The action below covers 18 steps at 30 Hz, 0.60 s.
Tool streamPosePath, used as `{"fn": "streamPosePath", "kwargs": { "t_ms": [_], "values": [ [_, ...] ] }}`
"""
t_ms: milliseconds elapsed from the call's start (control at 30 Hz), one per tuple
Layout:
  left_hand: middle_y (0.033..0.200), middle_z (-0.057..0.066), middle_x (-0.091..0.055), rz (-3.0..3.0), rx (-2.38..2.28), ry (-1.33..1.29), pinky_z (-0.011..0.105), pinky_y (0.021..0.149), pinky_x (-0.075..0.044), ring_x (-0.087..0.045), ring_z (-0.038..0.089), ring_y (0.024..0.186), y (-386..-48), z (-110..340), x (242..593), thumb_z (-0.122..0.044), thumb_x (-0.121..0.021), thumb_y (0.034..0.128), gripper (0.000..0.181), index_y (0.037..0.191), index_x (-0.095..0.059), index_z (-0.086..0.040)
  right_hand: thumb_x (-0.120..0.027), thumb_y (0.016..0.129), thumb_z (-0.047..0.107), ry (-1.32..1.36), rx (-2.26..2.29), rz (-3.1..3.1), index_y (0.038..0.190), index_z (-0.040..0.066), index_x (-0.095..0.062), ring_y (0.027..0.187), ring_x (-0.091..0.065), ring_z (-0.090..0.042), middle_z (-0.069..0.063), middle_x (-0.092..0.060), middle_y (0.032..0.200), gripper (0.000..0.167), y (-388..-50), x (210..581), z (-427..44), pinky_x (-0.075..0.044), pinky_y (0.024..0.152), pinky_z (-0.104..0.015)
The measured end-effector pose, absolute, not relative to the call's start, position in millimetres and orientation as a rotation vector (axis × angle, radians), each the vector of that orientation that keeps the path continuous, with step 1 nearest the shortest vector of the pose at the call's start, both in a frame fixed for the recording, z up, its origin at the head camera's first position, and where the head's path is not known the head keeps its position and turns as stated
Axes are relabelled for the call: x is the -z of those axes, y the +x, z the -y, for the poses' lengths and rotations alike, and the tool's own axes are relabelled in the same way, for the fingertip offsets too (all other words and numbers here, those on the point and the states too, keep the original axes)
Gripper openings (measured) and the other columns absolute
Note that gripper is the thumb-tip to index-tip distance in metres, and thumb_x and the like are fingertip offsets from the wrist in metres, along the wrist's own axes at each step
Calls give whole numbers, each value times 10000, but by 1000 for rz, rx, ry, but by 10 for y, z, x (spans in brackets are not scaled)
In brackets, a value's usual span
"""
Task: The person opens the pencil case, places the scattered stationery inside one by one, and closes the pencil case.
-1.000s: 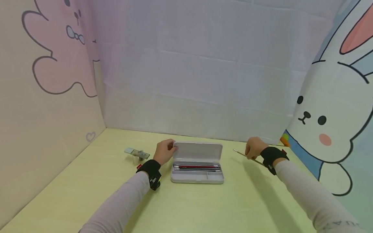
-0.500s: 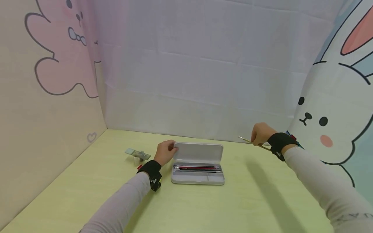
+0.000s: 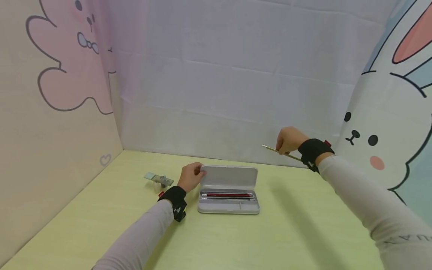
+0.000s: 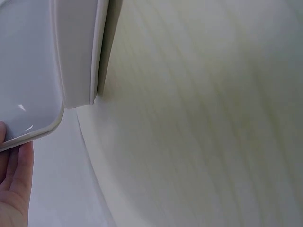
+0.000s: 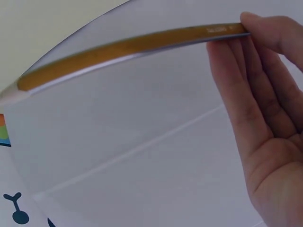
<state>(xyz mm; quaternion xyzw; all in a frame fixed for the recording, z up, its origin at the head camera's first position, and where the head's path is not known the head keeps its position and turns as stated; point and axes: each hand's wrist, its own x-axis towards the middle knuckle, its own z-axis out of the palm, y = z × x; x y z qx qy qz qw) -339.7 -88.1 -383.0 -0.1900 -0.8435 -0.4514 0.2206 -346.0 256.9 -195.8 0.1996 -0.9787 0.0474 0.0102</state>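
Note:
An open white pencil case (image 3: 216,206) stands on the table with its lid (image 3: 229,177) tilted up. Several pencils (image 3: 226,194), one of them red, lie in its long rear compartment. My left hand (image 3: 190,177) pinches the lid's upper left corner; in the left wrist view the thumb is on the lid's inner face, the fingers (image 4: 21,175) behind it. Off to the right, my right hand (image 3: 290,140) holds a yellow pencil (image 5: 118,51) in the air by thumb and fingertips. The right wrist view shows its pale sharpened end pointing left.
Left of the case, a small pile of pale and greenish items (image 3: 159,179) lies on the yellow-green table (image 3: 222,240); their kind is unclear. A white cloth (image 3: 209,93) hangs behind the table's far edge, with rabbit-printed panels at both sides.
My right hand has lifted the pencil off the table area, first up and rightward, then higher and back left. My left hand stays on the lid.

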Motion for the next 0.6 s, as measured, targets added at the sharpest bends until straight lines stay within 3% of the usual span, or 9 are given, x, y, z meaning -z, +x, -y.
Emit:
{"fn": "streamPosePath", "kwargs": {
  "t_ms": [600],
  "values": [
    [834, 169, -706, 2347, 1272, -505, 343, 669, -547, -669, 252, 752, -3392, 871, 3805, -20, -686, 847, 138, 981, -697, 13, -747, 762, 40, 825, -64, 2965, 780, 72, -777, 625, -640, -139, -55, -732, 708, 48, -3571, 1887, -1672, -543, 643, -300]
  ]
}}
